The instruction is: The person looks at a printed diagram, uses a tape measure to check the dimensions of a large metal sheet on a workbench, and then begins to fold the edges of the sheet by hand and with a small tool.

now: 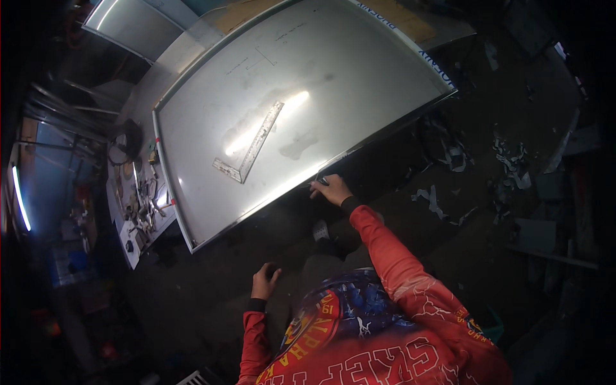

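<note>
A wide, shallow metal sheet panel (359,83) with a raised rim lies on the table in front of me. On its surface rests a worn metal try square (256,142), its short arm toward the near left. My right hand (332,190) is at the panel's near edge, closed around a small dark thing (323,181) whose kind I cannot make out. Lower down and to the left, my left hand (264,281) hangs apart from the panel. Its fingers are loosely bent, with the thumb away from them, and I see nothing held there.
Several tools and small parts (144,199) crowd the table's left end, beside a dark coiled thing (125,140). Another metal sheet (135,25) stands at the far left. Torn scraps (430,200) litter the floor to the right. Faint pen lines mark the panel's far part.
</note>
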A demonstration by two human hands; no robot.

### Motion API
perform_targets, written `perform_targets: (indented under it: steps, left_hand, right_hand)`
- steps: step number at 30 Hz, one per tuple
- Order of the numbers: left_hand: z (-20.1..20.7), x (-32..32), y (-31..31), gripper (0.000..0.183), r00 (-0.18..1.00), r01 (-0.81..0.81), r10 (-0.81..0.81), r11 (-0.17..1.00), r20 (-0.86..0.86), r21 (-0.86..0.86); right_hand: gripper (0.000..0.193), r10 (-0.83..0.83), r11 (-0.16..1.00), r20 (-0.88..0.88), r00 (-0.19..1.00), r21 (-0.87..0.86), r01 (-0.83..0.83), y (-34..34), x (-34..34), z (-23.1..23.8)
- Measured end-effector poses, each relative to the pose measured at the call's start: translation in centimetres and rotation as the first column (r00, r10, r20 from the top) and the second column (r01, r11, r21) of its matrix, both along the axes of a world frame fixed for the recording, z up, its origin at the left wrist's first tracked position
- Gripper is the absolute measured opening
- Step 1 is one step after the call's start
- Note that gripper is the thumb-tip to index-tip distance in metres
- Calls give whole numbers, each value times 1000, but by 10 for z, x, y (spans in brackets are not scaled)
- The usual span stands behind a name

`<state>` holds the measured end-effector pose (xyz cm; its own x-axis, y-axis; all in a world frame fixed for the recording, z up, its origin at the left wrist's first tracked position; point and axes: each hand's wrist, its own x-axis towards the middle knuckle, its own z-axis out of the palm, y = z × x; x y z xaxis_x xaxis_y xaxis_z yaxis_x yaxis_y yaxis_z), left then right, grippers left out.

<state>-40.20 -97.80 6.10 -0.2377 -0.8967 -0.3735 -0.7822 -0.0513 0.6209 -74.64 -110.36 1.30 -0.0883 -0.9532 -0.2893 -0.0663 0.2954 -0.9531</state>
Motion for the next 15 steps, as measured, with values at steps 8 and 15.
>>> perform_targets:
  steps: [8, 15]
  left_hand:
    - [8, -65, 31, 23, 995, -89, 92, 993, -37, 75]
    - [6, -114, -8, 21, 987, -87, 87, 996, -132, 5]
  right_hand:
    - [27, 40, 987, -60, 997, 158, -30, -3, -9, -8]
    - [28, 75, 919, -614, 785, 348, 185, 118, -196, -122]
